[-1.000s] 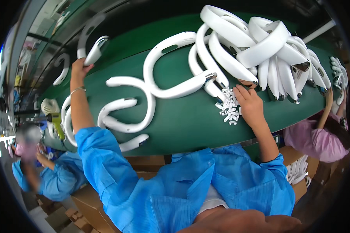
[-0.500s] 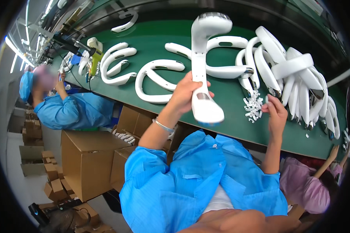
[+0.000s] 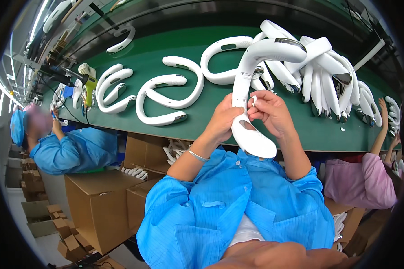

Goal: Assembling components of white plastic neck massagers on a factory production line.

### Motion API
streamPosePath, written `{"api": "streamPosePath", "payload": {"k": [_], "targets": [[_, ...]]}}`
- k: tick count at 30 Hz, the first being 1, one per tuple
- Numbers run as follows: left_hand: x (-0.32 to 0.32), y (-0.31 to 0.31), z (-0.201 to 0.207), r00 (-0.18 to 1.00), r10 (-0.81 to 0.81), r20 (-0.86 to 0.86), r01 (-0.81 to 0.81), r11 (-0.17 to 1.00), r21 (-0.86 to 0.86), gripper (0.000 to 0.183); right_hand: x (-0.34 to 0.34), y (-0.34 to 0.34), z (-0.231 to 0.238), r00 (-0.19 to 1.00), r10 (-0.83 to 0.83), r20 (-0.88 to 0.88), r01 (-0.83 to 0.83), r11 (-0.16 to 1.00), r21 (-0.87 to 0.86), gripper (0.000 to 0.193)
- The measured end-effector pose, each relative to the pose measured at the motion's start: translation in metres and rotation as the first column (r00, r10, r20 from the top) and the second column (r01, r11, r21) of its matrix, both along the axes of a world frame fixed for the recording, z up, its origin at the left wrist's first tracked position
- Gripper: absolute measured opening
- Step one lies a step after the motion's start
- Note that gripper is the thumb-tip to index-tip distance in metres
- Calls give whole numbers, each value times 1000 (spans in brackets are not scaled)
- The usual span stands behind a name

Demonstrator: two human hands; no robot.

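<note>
Left hand (image 3: 223,120) grips the white curved housing (image 3: 249,89) mid-arm, raised above the near edge of the green conveyor belt (image 3: 202,114); right hand (image 3: 269,111) pinches a small white piece (image 3: 254,99) against it; matching housings (image 3: 166,96) on the belt, piled far right; cardboard boxes (image 3: 98,201) below left.

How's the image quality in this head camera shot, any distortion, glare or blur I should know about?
Head view: strong fisheye, with a black rim, and the green table edge bows. Ceiling lights flare at the upper left. The white U-shaped housing held by the left hand and right hand is sharp; the co-worker's face at left is blurred.
</note>
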State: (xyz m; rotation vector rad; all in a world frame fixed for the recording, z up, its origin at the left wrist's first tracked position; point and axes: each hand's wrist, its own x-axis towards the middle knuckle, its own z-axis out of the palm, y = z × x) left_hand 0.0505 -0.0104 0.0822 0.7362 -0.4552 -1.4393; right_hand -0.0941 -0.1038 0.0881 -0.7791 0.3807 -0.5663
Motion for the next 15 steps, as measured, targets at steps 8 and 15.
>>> {"api": "streamPosePath", "payload": {"k": [8,15], "targets": [[-5,9,-3,994,11,108,-15,999,33,47,5,8,3,990,-51,-131,26,981,-190,30],[-8,13,-8,991,-10,131,16,999,-44,48,9,18,13,922,-258,-289,87,865,-493,14]]}}
